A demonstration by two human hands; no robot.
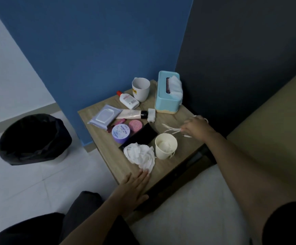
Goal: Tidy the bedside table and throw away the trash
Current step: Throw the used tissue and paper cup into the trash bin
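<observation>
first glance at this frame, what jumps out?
The cluttered bedside table: a crumpled white tissue at its near edge, the left hand flat beside it with fingertips touching it. The right hand is at the table's right side, gripping a bundle of thin white cable. A black-lined trash bin stands on the floor to the left, and a blue tissue box sits at the back.

Matt wood-grain bedside table [163, 171], crumpled paper tissue [140, 155], glossy black phone [140, 136]

Crumpled white tissue [140, 156] on cluttered bedside table [106, 152]
</observation>
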